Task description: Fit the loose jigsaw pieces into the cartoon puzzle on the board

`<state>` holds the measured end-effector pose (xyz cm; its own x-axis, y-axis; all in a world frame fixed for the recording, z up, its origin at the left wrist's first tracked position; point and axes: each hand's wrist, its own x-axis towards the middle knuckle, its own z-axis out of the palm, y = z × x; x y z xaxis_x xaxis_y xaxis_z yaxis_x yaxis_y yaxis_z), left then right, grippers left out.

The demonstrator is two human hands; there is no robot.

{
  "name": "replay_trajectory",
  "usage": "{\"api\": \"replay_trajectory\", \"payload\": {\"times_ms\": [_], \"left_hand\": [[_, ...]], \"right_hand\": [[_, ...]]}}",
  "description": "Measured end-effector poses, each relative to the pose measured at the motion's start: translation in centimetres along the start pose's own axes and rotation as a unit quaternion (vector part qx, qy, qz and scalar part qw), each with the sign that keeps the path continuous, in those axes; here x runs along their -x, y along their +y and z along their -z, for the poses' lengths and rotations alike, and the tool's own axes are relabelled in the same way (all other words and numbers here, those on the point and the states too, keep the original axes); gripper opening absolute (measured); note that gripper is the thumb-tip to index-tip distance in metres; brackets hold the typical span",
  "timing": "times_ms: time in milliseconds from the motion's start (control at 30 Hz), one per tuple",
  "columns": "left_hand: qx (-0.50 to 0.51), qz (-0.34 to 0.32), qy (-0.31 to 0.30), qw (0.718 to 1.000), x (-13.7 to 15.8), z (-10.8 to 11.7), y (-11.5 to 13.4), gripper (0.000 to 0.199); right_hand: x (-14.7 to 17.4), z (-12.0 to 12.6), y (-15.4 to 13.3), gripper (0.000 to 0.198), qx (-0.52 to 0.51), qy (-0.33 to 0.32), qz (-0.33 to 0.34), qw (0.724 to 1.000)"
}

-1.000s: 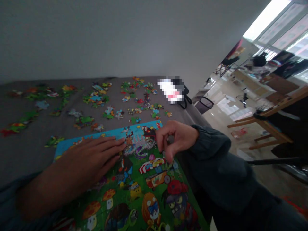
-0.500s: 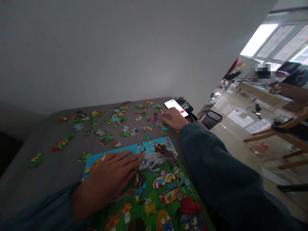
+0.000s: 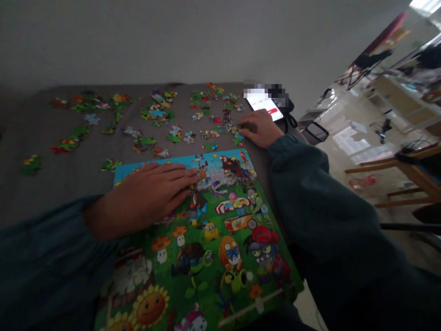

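Note:
A large colourful picture board (image 3: pixel 237 209), printed with cartoon sunflowers, mushrooms and other figures, lies in front of me. Flat across its upper left part rests my left hand (image 3: pixel 151 191), fingers stretched out and holding nothing. My right hand (image 3: pixel 260 128) is beyond the board's top right corner, thumb and forefinger apart, beside a small cluster of jigsaw pieces (image 3: pixel 238 138). Its fingertips are close to these pieces; whether they touch is hard to tell. More loose jigsaw pieces (image 3: pixel 157 113) are spread in groups over the grey cloth (image 3: pixel 69 179).
A lit phone (image 3: pixel 263 102) showing a timer lies just past my right hand, with a dark strapped object (image 3: pixel 287 103) behind it. A wall (image 3: pixel 155 41) closes off the far side. On the floor to the right stand a mesh bin (image 3: pixel 316 132) and a wooden chair (image 3: pixel 413 172).
The view has tilted down, showing more of the board. My right hand has drawn back slightly from the dark pieces towards the cluster nearer the board. My left hand stays flat.

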<state>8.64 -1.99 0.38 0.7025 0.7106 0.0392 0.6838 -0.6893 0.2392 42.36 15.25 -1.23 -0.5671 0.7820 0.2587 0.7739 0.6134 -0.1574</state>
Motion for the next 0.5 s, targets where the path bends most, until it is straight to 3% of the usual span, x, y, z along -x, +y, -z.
{"api": "replay_trajectory", "payload": {"times_ms": [267, 500], "left_hand": [[0.002, 0.006, -0.015, 1.0, -0.1, 0.6, 0.5, 0.053], [0.007, 0.004, 0.001, 1.0, 0.0, 0.3, 0.3, 0.048]], "right_hand": [[0.5, 1.6, -0.7, 0.039, 0.016, 0.016, 0.017, 1.0], [0.6, 0.8, -1.0, 0.034, 0.018, 0.006, 0.032, 0.999]]}}
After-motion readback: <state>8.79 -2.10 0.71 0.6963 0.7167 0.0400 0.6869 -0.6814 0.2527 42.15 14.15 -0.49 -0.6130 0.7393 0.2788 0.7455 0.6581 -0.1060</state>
